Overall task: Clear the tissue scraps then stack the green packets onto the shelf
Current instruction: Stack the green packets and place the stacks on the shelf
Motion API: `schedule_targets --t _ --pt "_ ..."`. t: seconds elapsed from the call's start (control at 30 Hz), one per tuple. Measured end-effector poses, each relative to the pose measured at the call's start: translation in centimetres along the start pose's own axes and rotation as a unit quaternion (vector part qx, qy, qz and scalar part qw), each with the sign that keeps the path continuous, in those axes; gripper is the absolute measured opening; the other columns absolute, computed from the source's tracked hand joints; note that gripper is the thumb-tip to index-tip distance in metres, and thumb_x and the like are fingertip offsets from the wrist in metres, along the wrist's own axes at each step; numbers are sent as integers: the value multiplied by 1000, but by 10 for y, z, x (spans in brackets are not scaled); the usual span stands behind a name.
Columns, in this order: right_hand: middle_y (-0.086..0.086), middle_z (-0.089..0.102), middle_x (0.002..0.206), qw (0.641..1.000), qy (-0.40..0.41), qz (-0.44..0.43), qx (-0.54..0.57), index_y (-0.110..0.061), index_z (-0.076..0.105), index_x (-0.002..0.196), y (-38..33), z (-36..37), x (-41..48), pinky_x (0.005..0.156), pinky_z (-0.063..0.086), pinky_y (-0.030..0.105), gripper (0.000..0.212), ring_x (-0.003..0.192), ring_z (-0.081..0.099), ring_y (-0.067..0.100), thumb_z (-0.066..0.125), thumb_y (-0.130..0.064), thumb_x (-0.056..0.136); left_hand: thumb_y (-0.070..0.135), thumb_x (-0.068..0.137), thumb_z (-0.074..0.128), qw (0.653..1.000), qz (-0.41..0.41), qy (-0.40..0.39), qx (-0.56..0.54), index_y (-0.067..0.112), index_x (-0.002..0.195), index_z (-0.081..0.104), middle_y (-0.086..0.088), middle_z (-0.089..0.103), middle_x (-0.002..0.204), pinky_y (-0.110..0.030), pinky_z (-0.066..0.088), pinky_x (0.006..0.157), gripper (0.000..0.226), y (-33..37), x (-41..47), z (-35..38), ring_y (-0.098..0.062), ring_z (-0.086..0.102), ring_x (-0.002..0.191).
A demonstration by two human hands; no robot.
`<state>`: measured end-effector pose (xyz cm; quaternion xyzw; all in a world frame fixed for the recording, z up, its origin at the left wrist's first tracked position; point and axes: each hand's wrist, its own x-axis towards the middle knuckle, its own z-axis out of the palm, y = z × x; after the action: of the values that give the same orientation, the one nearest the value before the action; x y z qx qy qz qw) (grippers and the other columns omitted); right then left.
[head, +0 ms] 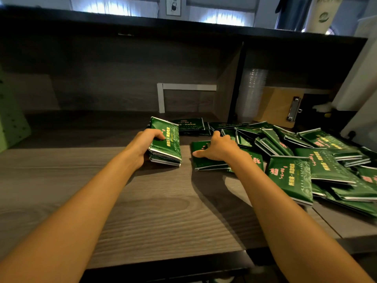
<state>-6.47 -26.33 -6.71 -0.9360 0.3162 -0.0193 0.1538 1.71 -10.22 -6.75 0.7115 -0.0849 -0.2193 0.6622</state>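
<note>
My left hand (145, 145) grips a small stack of green packets (166, 142) from its left side, thumb on the top packet; the stack sits on the wooden shelf board (122, 201). To its right, my right hand (217, 149) lies palm down on a single green packet (201, 158), fingers reaching over its far edge. A loose heap of several green packets (306, 160) spreads from there to the right edge. No tissue scraps show.
A dark back panel and an upright divider (236, 82) close the shelf behind. A white bracket (163, 94) stands at the back. A clipboard (279, 107) and clear plastic cups (253, 90) sit in the right compartment. A green pegboard (12, 119) is at left.
</note>
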Motion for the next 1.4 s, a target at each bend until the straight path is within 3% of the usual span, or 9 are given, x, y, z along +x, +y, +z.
schedule_targets --t 0.13,0.27,0.4,0.53,0.8,0.93,1.07,1.23,1.4 --pt "22 35 143 981 11 -18 191 -5 9 146 -6 -2 0 103 40 44 101 129 40 38 77 -29 76 9 83 54 1000 6 1 -18 10 103 57 -12 66 97 -33 52 71 20 0 1 -3 -25 64 86" --pt "19 50 126 951 61 -11 302 -5 16 143 -5 -4 5 93 49 45 73 108 56 32 63 -9 88 5 84 52 999 15 11 -44 9 104 57 -11 65 94 -32 49 63 21 1 1 -5 -24 64 81" --pt "18 47 122 856 84 16 509 -10 24 138 -3 -10 9 90 46 46 50 90 53 18 45 2 93 8 87 52 999 14 6 -48 13 88 56 -11 64 90 -32 51 68 7 1 0 -3 -24 63 79" --pt "4 38 78 790 28 0 613 -14 41 91 -8 -7 11 55 40 28 26 63 38 13 49 9 82 14 89 52 999 4 -5 -43 10 92 60 -9 65 81 -30 50 64 9 -2 1 1 -21 62 70" --pt "3 57 82 862 -38 -127 489 -11 55 80 -21 6 -2 62 46 18 15 77 56 12 62 1 85 46 93 45 996 12 -70 -49 18 91 60 -8 70 84 -31 52 68 32 -1 -3 10 -20 67 78" --pt "2 60 83 900 -28 -138 412 -9 61 92 -16 -6 -5 65 49 21 6 74 58 9 62 -5 87 27 85 64 997 -2 -69 -16 9 114 59 -9 70 86 -27 52 58 34 -2 -2 8 -19 68 73" --pt "15 55 108 992 92 -60 69 -4 54 107 5 -20 0 76 43 38 18 104 55 34 51 -13 92 22 84 64 997 -15 -70 -27 9 118 56 -12 69 95 -29 53 58 37 -3 1 7 -21 67 77" --pt "23 42 134 995 -56 44 -75 -3 46 128 20 -14 9 99 42 56 39 121 43 47 48 -15 91 22 83 65 997 -13 -76 -25 7 119 55 -13 69 95 -30 52 61 40 -5 3 9 -23 67 77" --pt "21 50 132 997 -68 19 -38 -2 51 127 16 -2 5 101 41 47 40 121 47 40 49 -16 90 24 81 68 998 -11 -68 -11 7 126 48 -13 69 96 -27 51 55 52 -7 6 11 -22 68 76"
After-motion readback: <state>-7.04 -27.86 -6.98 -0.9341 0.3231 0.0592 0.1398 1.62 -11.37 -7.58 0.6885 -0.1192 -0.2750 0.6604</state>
